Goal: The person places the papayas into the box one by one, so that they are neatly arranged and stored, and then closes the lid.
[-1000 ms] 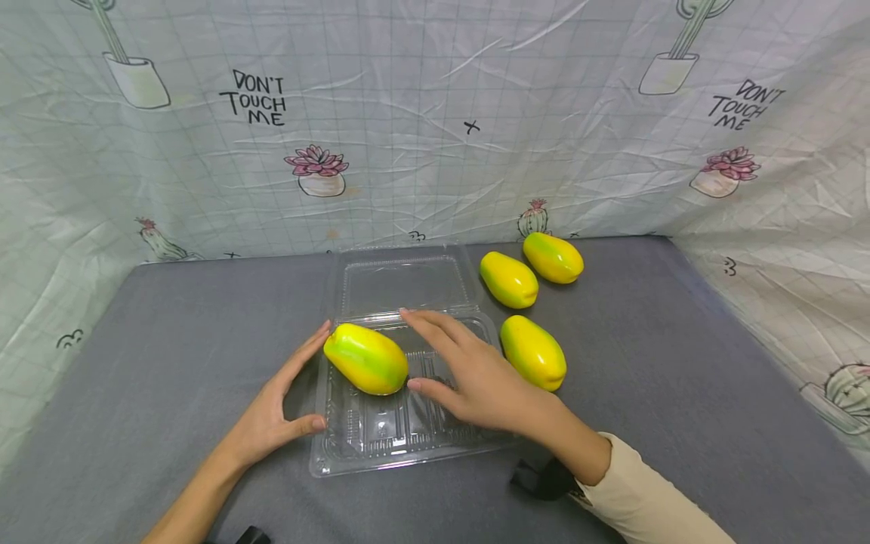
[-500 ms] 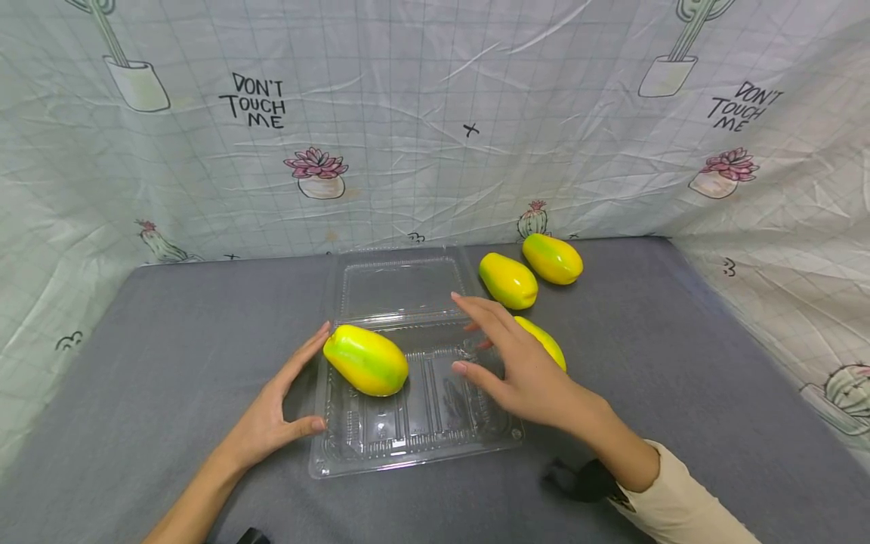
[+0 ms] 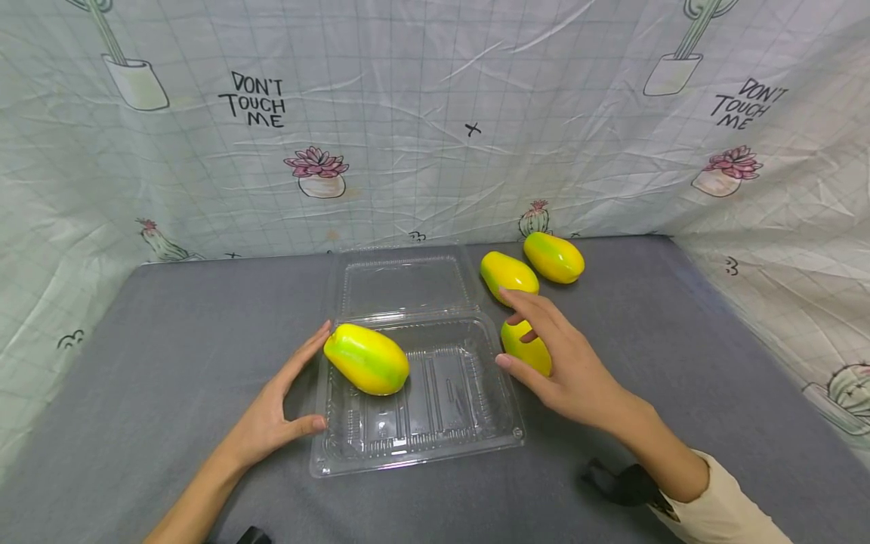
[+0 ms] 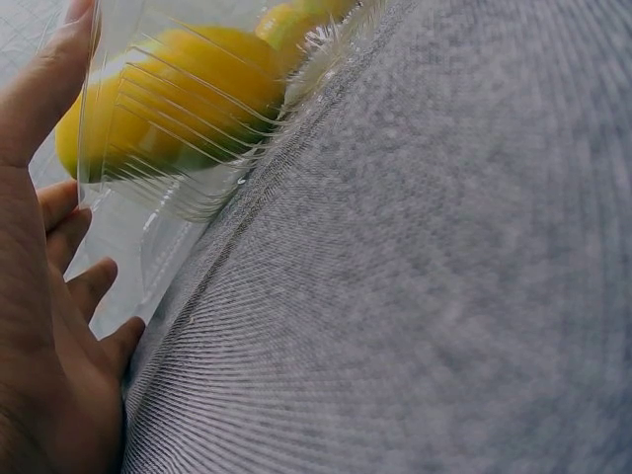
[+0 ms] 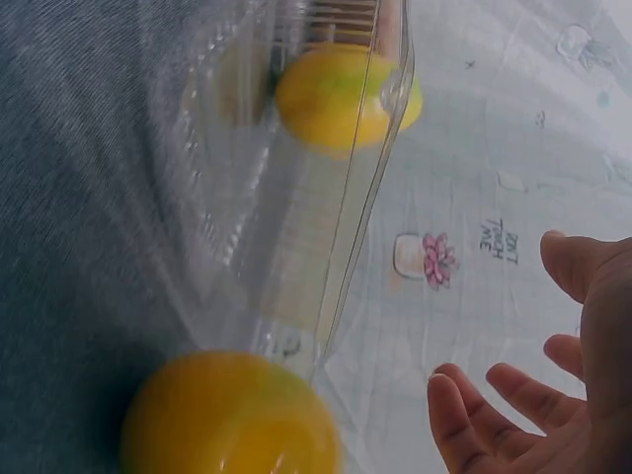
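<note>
A yellow-green papaya (image 3: 367,360) lies in the left part of a clear plastic clamshell box (image 3: 435,446), whose lid (image 3: 408,283) is folded back flat behind it. My left hand (image 3: 275,412) rests against the box's left side, thumb and fingers spread, and the left wrist view shows the fingers (image 4: 94,286) along the clear wall. To the right of the box, my right hand (image 3: 578,370) hovers over another papaya (image 3: 526,347), partly hiding it. Its fingers are loosely bent and hold nothing; the right wrist view shows the papaya (image 5: 232,420) apart from the hand.
Two more papayas stand further back on the right, one papaya (image 3: 506,273) near the lid and one papaya (image 3: 553,258) behind it. A grey cloth (image 3: 680,363) covers the table. A printed curtain (image 3: 408,113) closes off the back and sides.
My right hand has moved right, from over the box beside the papaya in it to above the papaya outside. My left hand and the box have stayed put.
</note>
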`<action>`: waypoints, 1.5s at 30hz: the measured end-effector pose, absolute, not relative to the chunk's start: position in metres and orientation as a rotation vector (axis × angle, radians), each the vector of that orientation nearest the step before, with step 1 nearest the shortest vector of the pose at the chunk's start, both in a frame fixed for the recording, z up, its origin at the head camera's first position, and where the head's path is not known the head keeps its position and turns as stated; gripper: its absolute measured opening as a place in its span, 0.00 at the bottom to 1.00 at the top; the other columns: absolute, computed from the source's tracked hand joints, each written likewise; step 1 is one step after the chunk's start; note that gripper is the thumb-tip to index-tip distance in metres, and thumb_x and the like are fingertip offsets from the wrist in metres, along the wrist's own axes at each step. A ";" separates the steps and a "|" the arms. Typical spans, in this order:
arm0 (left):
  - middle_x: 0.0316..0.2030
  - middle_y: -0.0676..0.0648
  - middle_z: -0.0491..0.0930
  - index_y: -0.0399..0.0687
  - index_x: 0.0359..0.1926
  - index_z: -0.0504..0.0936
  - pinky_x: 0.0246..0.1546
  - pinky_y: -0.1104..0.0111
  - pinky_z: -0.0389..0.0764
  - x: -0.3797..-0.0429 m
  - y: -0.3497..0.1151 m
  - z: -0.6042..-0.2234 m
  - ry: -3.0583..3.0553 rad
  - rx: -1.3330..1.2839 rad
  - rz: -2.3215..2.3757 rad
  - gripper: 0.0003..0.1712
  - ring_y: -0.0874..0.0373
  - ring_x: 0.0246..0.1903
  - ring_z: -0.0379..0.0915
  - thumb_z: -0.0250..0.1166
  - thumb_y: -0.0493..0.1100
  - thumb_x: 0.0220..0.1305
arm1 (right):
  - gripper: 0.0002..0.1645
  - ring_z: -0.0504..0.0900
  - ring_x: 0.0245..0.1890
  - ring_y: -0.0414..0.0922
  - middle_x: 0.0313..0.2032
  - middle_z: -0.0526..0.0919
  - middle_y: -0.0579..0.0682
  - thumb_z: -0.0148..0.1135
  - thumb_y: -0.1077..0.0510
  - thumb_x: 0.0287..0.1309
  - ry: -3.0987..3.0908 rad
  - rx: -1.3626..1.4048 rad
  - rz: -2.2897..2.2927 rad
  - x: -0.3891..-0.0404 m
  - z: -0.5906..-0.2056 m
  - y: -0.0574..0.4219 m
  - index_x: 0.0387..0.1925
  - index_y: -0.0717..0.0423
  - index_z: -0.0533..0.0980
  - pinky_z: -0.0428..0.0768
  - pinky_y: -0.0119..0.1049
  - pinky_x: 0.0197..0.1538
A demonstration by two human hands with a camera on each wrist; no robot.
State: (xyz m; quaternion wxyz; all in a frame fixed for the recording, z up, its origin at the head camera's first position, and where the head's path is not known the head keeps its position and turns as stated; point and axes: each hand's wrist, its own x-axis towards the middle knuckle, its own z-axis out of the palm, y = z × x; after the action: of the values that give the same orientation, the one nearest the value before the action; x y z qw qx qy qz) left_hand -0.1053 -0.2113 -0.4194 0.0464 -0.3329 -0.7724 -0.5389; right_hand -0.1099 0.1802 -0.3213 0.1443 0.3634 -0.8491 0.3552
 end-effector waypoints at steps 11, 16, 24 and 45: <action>0.73 0.42 0.47 0.40 0.73 0.53 0.68 0.73 0.45 -0.104 -0.210 -0.419 -2.352 -1.020 -1.645 0.57 0.46 0.72 0.40 0.74 0.54 0.49 | 0.46 0.71 0.53 0.44 0.61 0.67 0.52 0.69 0.65 0.52 -2.452 0.953 0.945 -0.111 -0.324 0.207 0.71 0.56 0.58 0.76 0.32 0.49; 0.74 0.42 0.47 0.39 0.73 0.53 0.67 0.73 0.45 -0.104 -0.210 -0.418 -2.356 -1.015 -1.646 0.57 0.46 0.72 0.40 0.74 0.53 0.49 | 0.46 0.72 0.52 0.45 0.63 0.67 0.52 0.69 0.64 0.53 -2.465 0.896 0.916 -0.112 -0.329 0.216 0.71 0.55 0.58 0.77 0.33 0.47; 0.73 0.42 0.47 0.39 0.73 0.53 0.67 0.73 0.45 -0.104 -0.211 -0.420 -2.360 -1.017 -1.639 0.57 0.46 0.72 0.40 0.74 0.53 0.49 | 0.45 0.72 0.52 0.47 0.64 0.66 0.53 0.68 0.61 0.55 -2.523 0.782 0.885 -0.112 -0.345 0.229 0.71 0.51 0.59 0.77 0.37 0.45; 0.73 0.42 0.47 0.40 0.73 0.54 0.67 0.73 0.46 -0.103 -0.212 -0.418 -2.368 -1.002 -1.639 0.57 0.46 0.72 0.40 0.75 0.50 0.48 | 0.42 0.74 0.50 0.47 0.64 0.67 0.52 0.63 0.58 0.60 -2.665 0.650 0.993 -0.124 -0.384 0.244 0.72 0.40 0.58 0.77 0.47 0.43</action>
State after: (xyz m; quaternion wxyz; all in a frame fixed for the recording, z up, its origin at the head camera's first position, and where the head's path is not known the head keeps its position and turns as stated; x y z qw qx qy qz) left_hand -0.1031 -0.2117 -0.4183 0.0462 -0.3283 -0.7758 -0.5369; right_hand -0.1244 0.2441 -0.3836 0.1120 0.2214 -0.9077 0.3384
